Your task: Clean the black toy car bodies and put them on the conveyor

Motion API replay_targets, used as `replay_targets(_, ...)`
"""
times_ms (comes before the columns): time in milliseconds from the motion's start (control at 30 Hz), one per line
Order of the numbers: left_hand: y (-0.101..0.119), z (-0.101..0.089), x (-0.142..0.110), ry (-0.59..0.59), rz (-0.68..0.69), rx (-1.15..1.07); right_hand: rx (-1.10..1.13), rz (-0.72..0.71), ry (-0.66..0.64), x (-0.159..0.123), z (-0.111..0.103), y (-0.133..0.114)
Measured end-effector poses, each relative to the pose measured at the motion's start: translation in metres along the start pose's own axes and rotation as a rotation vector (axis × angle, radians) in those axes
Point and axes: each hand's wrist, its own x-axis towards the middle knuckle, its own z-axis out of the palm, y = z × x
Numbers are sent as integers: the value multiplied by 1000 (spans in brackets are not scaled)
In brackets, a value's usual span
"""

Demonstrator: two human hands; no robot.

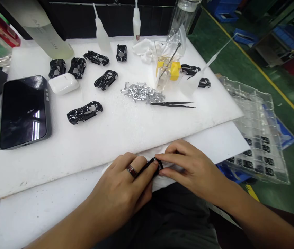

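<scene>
Low at the table's front edge, a black toy car body point(159, 164) is held between both hands, mostly covered by fingers. My left hand point(126, 183), with a ring on one finger, is closed around it. The thumb and fingertips of my right hand point(188, 164) pinch its right end. A white cloth point(162, 183) lies under the hands. Beyond them on the white foam board point(126, 128) lie a pile of small silver parts point(141, 92), black tweezers point(174, 104) and several more glossy black car bodies point(84, 112).
At left are a phone point(24, 110) and a white earbud case point(63, 84). Squeeze bottles point(102, 34) and a large bottle point(45, 38) stand at the back. A glass jar point(163, 74) sits near a yellow piece point(175, 71). A clear compartment tray point(261, 131) is at right.
</scene>
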Motion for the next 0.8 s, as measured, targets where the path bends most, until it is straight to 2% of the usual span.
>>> replay_targets(267,0,0,0,-3,0,-9,-6,-21,-25,-1,-5,-2)
replay_targets(600,-1,1,2,17,11,-17,6,-60,14,-1,0,1)
replay_targets(800,-1,1,1,-7,6,15,-12,-33,-8,-2,-4,-2)
